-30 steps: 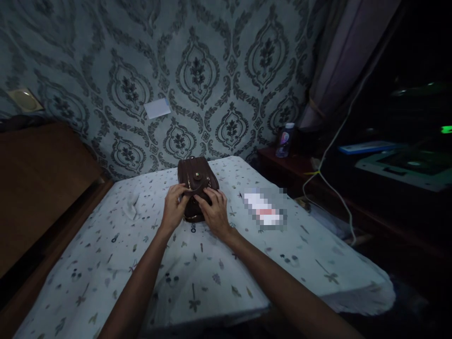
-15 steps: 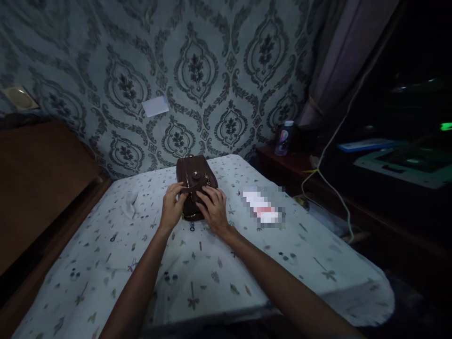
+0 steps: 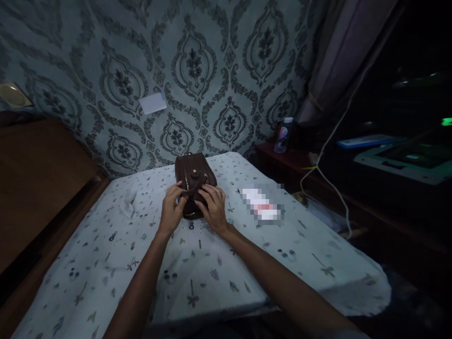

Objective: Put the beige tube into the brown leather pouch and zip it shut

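A dark brown handbag (image 3: 196, 165) with gold-coloured zips and a round metal stud lies on the patterned white sheet (image 3: 197, 282). At the bag's left edge, my left hand (image 3: 172, 207) pinches a thin brown strap (image 3: 190, 189) between thumb and fingers. My right hand (image 3: 213, 205) rests over the lower right of the bag, its fingers bent onto the leather near the strap. The part of the bag under the right fingers is hidden.
Right of the bag lies a blurred-out white and pink item (image 3: 261, 205). A crumpled white piece (image 3: 129, 203) is on the left. A bottle (image 3: 283, 135) stands on a reddish ledge (image 3: 266, 150) beside a hanging white cable (image 3: 335, 188). The patterned wall (image 3: 212, 94) rises behind.
The view has shifted slightly. Both hands keep nearly the same places on the bag, and the strap between them lies a little differently.
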`<state>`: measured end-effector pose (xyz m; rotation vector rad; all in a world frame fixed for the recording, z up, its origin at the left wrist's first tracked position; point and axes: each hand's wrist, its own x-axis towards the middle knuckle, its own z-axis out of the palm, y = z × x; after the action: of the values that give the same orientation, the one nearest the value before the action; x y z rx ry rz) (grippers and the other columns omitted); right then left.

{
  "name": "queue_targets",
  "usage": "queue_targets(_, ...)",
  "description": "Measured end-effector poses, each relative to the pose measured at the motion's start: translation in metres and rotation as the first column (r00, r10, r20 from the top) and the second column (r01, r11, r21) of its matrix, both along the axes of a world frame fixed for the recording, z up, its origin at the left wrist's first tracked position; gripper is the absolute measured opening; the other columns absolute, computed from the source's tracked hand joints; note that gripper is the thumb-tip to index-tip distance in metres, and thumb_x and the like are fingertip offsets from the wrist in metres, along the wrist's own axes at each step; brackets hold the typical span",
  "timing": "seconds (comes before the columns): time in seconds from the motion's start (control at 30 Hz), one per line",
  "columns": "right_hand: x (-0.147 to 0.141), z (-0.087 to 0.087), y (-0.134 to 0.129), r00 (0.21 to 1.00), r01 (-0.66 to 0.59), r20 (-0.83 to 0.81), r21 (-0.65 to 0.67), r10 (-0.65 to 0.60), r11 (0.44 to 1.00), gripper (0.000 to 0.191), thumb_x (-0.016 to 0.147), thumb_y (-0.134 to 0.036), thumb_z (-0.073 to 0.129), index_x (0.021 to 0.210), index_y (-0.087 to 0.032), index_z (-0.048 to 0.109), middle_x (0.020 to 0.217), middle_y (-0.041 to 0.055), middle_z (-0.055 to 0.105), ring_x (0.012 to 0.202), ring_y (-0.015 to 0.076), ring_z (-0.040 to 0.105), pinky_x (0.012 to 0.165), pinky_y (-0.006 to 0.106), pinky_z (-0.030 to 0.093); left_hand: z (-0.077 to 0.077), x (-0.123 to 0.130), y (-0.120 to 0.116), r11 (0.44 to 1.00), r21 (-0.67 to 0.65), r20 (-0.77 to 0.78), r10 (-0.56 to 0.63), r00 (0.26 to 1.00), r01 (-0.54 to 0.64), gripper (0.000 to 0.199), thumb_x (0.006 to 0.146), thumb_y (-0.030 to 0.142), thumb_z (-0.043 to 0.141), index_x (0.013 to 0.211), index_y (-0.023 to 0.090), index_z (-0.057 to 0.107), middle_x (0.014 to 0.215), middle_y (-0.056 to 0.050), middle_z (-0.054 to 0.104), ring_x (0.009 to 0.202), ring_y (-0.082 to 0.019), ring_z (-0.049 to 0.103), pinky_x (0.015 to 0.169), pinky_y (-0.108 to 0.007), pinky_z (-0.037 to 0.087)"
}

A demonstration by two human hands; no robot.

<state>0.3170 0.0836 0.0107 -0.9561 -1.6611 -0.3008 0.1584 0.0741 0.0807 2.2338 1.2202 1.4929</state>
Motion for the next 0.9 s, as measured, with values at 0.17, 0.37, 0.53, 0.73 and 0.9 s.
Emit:
queue_targets(0.17,0.0,0.001,-0.001,1.0,-0.008,-0.01,0.009,0.008,1.0,0.032,0.102,-0.035,0.045,0.123,-0.018,0.06,0.125,0.0128,0.064,0.124,0.0251,0.053,0.11,0.046,0.035,-0.001,0.001,-0.005,1.0,0.011,-0.049,-0.001,0.999,0.001,0.015,0.092,0.026,0.054,0.086,0.021,0.068,0.099,-0.007,0.071,0.127,-0.025,0.055,0.108,-0.045,0.041)
queue_targets(0.37,-0.001,-0.002,0.003,0.999,-0.032,-0.042,-0.013,0.032,0.999,0.032,0.101,-0.037,0.047,0.121,-0.017,0.061,0.124,0.0139,0.064,0.125,0.0262,0.052,0.111,0.048,0.035,-0.009,0.004,-0.019,0.996,0.058,-0.18,0.077,0.981,-0.067,0.018,0.094,0.024,0.05,0.091,0.021,0.067,0.095,-0.007,0.067,0.134,-0.027,0.048,0.111,-0.048,0.039)
queue_targets(0.53,-0.005,0.001,-0.004,0.999,-0.023,-0.031,-0.143,0.019,0.989,0.029,0.098,-0.039,0.053,0.116,-0.019,0.064,0.126,0.0125,0.065,0.127,0.0254,0.051,0.114,0.05,0.033,-0.017,-0.005,-0.018,0.983,0.182,-0.258,0.067,0.964,-0.02,0.017,0.093,0.027,0.05,0.095,0.021,0.066,0.093,-0.007,0.067,0.126,-0.029,0.054,0.108,-0.048,0.041)
queue_targets(0.73,-0.001,0.01,-0.019,0.999,0.004,-0.034,-0.218,-0.012,0.976,0.027,0.098,-0.031,0.056,0.121,-0.02,0.064,0.13,0.0095,0.063,0.127,0.0209,0.05,0.113,0.041,0.037,-0.016,-0.009,-0.003,0.968,0.249,-0.318,0.11,0.942,-0.029,0.022,0.092,0.038,0.049,0.092,0.021,0.063,0.088,-0.01,0.065,0.121,-0.034,0.054,0.104,-0.052,0.041)
queue_targets(0.9,-0.001,0.012,-0.03,0.995,-0.008,-0.102,-0.263,-0.02,0.965,0.02,0.097,-0.025,0.057,0.114,-0.02,0.067,0.121,0.0073,0.067,0.117,0.0203,0.054,0.103,0.036,0.044,0.004,0.008,-0.002,0.951,0.268,-0.342,0.245,0.907,-0.156,0.038,0.091,0.046,0.046,0.109,0.017,0.061,0.097,-0.014,0.065,0.104,-0.036,0.057,0.097,-0.054,0.042)
